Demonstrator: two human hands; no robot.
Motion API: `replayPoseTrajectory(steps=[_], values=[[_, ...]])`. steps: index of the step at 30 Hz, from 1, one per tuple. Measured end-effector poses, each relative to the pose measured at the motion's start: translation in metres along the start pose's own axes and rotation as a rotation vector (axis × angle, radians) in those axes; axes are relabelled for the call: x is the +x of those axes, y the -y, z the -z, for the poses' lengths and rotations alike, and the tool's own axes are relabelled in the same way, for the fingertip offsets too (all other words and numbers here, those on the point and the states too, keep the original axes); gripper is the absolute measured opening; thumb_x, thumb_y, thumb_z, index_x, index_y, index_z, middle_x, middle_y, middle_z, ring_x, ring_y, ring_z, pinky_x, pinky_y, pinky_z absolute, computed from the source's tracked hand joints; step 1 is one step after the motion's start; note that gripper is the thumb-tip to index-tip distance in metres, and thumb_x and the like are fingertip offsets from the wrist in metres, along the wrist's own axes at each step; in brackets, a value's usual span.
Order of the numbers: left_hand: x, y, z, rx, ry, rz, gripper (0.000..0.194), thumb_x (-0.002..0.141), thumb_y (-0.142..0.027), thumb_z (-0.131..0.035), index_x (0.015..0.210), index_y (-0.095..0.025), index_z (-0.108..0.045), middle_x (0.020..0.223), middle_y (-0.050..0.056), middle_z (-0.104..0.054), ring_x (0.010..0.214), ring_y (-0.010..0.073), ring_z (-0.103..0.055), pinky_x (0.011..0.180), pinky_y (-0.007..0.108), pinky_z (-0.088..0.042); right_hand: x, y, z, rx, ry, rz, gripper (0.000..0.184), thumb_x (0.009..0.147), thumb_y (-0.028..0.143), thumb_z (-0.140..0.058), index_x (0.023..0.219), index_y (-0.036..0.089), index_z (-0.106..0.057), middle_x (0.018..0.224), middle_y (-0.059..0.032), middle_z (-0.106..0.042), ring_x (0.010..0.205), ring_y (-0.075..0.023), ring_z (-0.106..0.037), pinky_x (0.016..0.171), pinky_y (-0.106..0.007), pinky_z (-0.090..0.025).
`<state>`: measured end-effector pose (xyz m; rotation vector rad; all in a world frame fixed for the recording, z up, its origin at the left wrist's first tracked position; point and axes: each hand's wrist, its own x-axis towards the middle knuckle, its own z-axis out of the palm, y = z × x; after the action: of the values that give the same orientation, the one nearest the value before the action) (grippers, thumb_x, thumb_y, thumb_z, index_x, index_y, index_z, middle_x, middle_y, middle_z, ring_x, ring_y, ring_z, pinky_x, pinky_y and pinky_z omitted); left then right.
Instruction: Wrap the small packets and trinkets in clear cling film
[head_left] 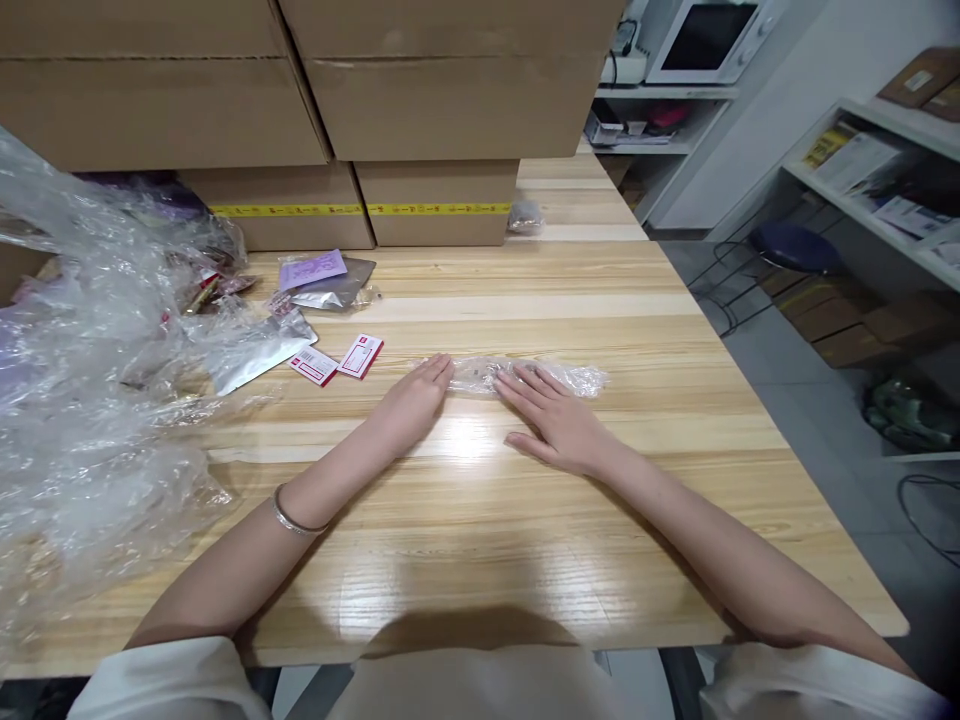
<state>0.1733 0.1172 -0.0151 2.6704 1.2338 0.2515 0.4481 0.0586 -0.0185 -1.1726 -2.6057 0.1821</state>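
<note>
A folded strip of clear plastic film [476, 374] lies flat across the middle of the wooden table [480, 540]. My left hand [415, 400] rests at its left end, fingers stretched out and close together, the fingertips on the plastic. On the strip's middle and right part lies my right hand [559, 420], palm down with the fingers spread and the thumb apart. The crumpled right end of the plastic shows past my right fingers. To the left of my left hand are two small red-and-white cards [361, 356].
A big heap of crumpled clear plastic [112, 400] covers the table's left side. Near it lie a purple packet [313, 269] and a silver pouch [266, 355]. Cardboard boxes [442, 110] stand along the back, with a yellow measuring tape [439, 209] on them. A stool [795, 247] stands to the right.
</note>
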Motion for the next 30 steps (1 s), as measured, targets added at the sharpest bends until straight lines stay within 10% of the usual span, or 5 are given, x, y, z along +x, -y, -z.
replayPoseTrajectory(steps=[6,12,20,25,30], values=[[0.031,-0.046,0.014,0.136,-0.209,-0.03,0.05,0.091,-0.007,-0.042,0.141,-0.01,-0.05,0.155,0.019,-0.039,0.151,0.0325,-0.018,0.122,0.058,-0.021,0.004,0.003,-0.004,0.076,-0.03,-0.004,0.069,0.096,0.053,-0.048,0.154,0.018,-0.034,0.156,-0.0095,-0.04,0.15,-0.0294,-0.025,0.123,-0.056,-0.02],[0.06,-0.089,-0.017,0.085,-0.133,-0.129,0.043,0.097,-0.01,-0.038,0.139,-0.007,-0.05,0.158,0.022,-0.032,0.151,0.0338,-0.014,0.122,0.057,-0.022,0.004,0.003,-0.005,0.165,-0.058,0.02,0.044,0.099,0.037,-0.046,0.136,0.016,-0.056,0.139,-0.0145,-0.058,0.14,-0.03,-0.043,0.121,-0.06,-0.021],[0.057,-0.083,-0.045,-0.447,-0.336,0.004,0.073,0.097,-0.008,-0.031,0.158,-0.027,0.004,0.165,0.014,0.014,0.154,0.0267,-0.002,0.121,0.05,-0.026,-0.003,0.008,-0.005,-0.001,-0.334,0.047,0.031,0.092,0.015,-0.044,0.108,0.014,-0.07,0.109,-0.0125,-0.073,0.113,-0.0272,-0.062,0.099,-0.046,-0.051],[0.057,-0.083,-0.049,-0.495,-0.317,0.021,0.064,0.101,-0.019,-0.036,0.156,-0.019,-0.003,0.163,0.022,-0.005,0.153,0.0274,-0.01,0.121,0.051,-0.024,-0.021,0.037,0.007,-0.388,-0.193,-0.364,0.033,0.09,0.02,-0.045,0.067,0.013,-0.067,0.063,-0.0141,-0.065,0.062,-0.0242,-0.06,0.06,-0.038,-0.047],[0.058,-0.086,-0.046,-0.545,-0.287,0.102,0.038,0.1,-0.027,-0.044,0.136,-0.017,-0.042,0.159,0.02,-0.022,0.146,0.0294,-0.033,0.115,0.05,-0.037,-0.026,0.005,0.001,-0.382,-0.103,-0.67,0.06,0.096,0.048,-0.041,0.111,-0.004,-0.067,0.108,-0.0332,-0.068,0.106,-0.0442,-0.062,0.085,-0.055,-0.048]])
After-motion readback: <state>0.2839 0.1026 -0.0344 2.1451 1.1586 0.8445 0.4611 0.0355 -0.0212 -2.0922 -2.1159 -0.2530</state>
